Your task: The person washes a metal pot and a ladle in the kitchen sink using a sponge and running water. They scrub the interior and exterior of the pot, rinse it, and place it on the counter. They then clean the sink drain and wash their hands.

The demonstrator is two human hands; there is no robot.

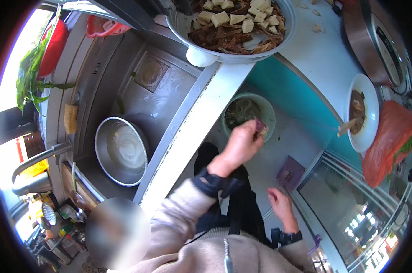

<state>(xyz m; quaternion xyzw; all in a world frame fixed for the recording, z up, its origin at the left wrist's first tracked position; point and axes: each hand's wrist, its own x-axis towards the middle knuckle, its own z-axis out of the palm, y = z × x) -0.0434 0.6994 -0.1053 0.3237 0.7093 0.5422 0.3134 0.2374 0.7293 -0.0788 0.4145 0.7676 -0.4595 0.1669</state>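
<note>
My left hand [241, 145] pinches a small purple and pale scrap [261, 127] between thumb and fingers. It is above the near rim of a pale green bin [271, 112] on the floor. A clear, crumpled bag or liner and dark waste show inside the bin. Lower and to the right, my right hand [281, 206] hangs with its fingers loosely curled. Nothing shows in it, but the inside of the palm is hidden. Just beyond it, a purple dustpan [290, 173] lies on the floor; I cannot tell whether the hand touches its handle.
Left is a steel sink [165, 95] holding a metal basin [124, 170]. A large pan [177, 30] of brown strips and pale cubes overhangs the counter corner. Right are a cooker [366, 44], a white bowl [371, 119] with a wooden handle, and a red bag [385, 146] with greens.
</note>
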